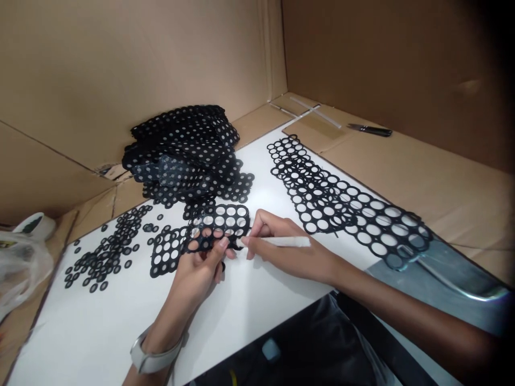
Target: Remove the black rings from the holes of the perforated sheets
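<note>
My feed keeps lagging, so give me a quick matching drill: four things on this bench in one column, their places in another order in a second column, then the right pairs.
Things:
1. white stick tool
2. loose black rings
3. stack of perforated black sheets
4. black-handled cutter

Places:
A. on the cardboard at far right
B. piled at the back of the white board
C. scattered on the left part of the white board
D. in the right hand

Pairs: 1-D, 2-C, 3-B, 4-A
</note>
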A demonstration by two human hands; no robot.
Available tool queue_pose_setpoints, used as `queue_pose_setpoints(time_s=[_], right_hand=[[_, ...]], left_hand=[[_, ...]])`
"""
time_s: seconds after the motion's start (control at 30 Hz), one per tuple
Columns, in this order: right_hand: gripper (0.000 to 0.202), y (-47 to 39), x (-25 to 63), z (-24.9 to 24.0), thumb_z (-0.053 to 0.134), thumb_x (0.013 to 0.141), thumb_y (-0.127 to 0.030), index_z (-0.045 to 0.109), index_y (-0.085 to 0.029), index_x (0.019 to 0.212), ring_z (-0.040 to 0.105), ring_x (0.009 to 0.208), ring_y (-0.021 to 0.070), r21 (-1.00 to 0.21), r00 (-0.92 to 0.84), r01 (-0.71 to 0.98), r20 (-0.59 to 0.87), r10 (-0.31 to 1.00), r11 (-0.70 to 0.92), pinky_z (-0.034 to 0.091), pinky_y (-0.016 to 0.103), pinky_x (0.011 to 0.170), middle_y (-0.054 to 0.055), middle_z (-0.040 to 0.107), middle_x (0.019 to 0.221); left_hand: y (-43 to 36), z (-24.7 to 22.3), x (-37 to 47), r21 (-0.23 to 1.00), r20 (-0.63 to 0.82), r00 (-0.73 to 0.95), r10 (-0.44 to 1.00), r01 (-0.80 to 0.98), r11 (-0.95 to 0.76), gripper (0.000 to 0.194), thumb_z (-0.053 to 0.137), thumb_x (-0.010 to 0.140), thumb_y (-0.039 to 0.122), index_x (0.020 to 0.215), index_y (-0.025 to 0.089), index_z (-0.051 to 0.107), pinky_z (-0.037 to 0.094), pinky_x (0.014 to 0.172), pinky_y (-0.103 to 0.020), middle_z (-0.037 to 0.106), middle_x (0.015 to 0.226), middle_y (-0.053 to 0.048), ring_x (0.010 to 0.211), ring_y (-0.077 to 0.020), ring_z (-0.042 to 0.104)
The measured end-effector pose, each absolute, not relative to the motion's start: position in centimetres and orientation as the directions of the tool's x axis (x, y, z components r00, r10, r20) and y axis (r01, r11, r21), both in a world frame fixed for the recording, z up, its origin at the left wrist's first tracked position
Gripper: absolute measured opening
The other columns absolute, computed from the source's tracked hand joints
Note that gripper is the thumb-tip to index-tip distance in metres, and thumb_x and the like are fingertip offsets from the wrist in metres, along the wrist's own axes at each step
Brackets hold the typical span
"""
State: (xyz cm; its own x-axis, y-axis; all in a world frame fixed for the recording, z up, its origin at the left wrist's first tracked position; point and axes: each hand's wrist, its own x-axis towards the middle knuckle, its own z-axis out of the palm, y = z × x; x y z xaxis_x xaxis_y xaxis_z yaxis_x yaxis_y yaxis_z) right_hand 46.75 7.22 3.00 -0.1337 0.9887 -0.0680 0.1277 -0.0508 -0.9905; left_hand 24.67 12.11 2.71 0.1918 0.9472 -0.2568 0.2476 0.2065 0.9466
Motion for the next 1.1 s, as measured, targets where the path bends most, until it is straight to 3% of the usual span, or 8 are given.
queue_pose_setpoints(time_s=[0.17,0.33,0.57,0.73,0.83,1.0,1.1], right_hand=[[0.019,6.7,45.0,2.6,0.069,0.105,-0.038,0.060,-0.026,0.093,0.069,0.076,0.0174,-0.987,0.007,0.093,-0.128,0.992,-0.128,0.046,0.030,0.067,-0.005,0.084,0.093],[0.021,5.6,42.6,2.3,0.071,0.105,-0.041,0.062,-0.026,0.095,0.072,0.078,0.0187,-0.991,0.126,-0.043,-0.133,0.983,-0.129,0.050,0.031,0.068,-0.003,0.083,0.094],[0.022,5.3,41.2,1.7,0.071,0.107,-0.045,0.062,-0.027,0.098,0.077,0.083,0.0208,-0.995,0.179,0.035,-0.089,0.980,-0.097,0.051,0.032,0.068,-0.004,0.083,0.096],[0.023,5.5,40.5,1.4,0.069,0.108,-0.046,0.059,-0.028,0.100,0.079,0.089,0.0230,-0.992,0.183,0.128,0.002,0.983,-0.022,0.052,0.033,0.071,-0.003,0.083,0.096],[0.023,5.7,40.4,1.7,0.068,0.109,-0.045,0.058,-0.028,0.099,0.079,0.088,0.0228,-0.991,0.149,0.133,0.038,0.988,0.018,0.052,0.033,0.073,-0.004,0.083,0.095],[0.017,6.0,40.4,2.2,0.060,0.114,-0.041,0.056,-0.028,0.103,0.079,0.090,0.0201,-0.983,0.077,0.137,0.130,0.989,0.118,0.050,0.030,0.073,-0.006,0.084,0.102],[0.017,6.2,40.7,2.7,0.061,0.113,-0.039,0.057,-0.027,0.102,0.077,0.083,0.0181,-0.969,0.055,0.195,0.165,0.985,0.151,0.048,0.028,0.069,-0.006,0.082,0.098]], left_hand=[[12.1,2.8,24.7,0.953,-0.259,0.098,0.961,0.190,0.237,0.060,0.096,0.075,0.059,0.108,0.016,0.069,0.022,0.031,-0.020,0.073,0.068,0.003,0.034,-0.0040,0.038],[12.2,3.1,24.3,0.959,-0.275,0.088,0.958,0.097,0.266,0.064,0.100,0.066,0.064,0.095,0.016,0.069,0.023,0.032,-0.020,0.073,0.067,0.002,0.033,-0.0008,0.034],[11.9,2.9,24.0,0.963,-0.267,0.073,0.961,0.069,0.262,0.062,0.101,0.064,0.065,0.087,0.014,0.074,0.022,0.033,-0.020,0.073,0.066,0.000,0.034,-0.0009,0.034],[12.1,2.9,23.9,0.970,-0.240,0.081,0.967,0.059,0.236,0.059,0.102,0.065,0.062,0.083,0.015,0.072,0.026,0.036,-0.018,0.062,0.054,0.005,0.036,-0.0005,0.030],[12.2,2.9,23.5,0.970,-0.240,0.106,0.965,0.056,0.235,0.060,0.102,0.064,0.063,0.086,0.015,0.072,0.025,0.037,-0.018,0.065,0.058,0.005,0.037,-0.0008,0.032],[12.4,2.9,22.8,0.958,-0.288,0.146,0.947,0.044,0.284,0.054,0.103,0.068,0.059,0.076,0.016,0.071,0.036,0.046,-0.017,0.044,0.044,0.011,0.039,-0.0009,0.029],[12.5,2.8,22.7,0.963,-0.270,0.166,0.948,0.027,0.270,0.056,0.102,0.069,0.059,0.067,0.016,0.067,0.035,0.045,-0.016,0.037,0.040,0.011,0.037,-0.0002,0.027]])
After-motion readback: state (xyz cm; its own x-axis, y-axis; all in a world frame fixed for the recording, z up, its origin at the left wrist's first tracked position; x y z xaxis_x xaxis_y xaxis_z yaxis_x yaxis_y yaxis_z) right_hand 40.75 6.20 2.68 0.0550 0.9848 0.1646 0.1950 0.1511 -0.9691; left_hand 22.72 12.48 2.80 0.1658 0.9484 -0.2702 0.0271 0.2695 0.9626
